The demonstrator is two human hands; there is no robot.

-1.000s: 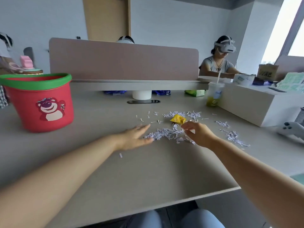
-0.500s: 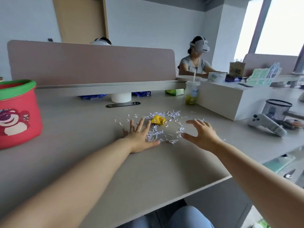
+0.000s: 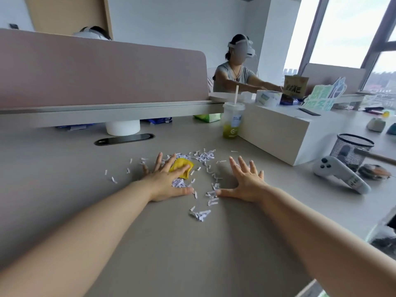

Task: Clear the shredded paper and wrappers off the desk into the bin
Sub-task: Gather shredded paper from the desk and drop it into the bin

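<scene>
From the head view we see both our arms reaching forward over the grey bench point(image 3: 85, 168). Our left grip point(image 3: 166, 181) is released, fingers straight and spread, palm down on the bench. One finger lies across the crumpled yellow wrapper point(image 3: 182, 166), and a small heap of shreds point(image 3: 204, 156) shows between that finger and the thumb. Our right grip point(image 3: 246, 183) is released too, fingers fanned out flat on the bench and thumb stretched towards the left one, its tip touching a few strips. The shreds lie loose between and beyond the two grips, with a small clump nearer to us and stray bits off to the left. Further back a cup point(image 3: 232, 123) with a straw stands beside a white box point(image 3: 278, 129). To the right of the box lie a controller point(image 3: 340, 174) and a mesh pot point(image 3: 351, 148). A pink divider point(image 3: 96, 71) runs along the back of the bench, and a person point(image 3: 233, 76) in a headset sits past its end
</scene>
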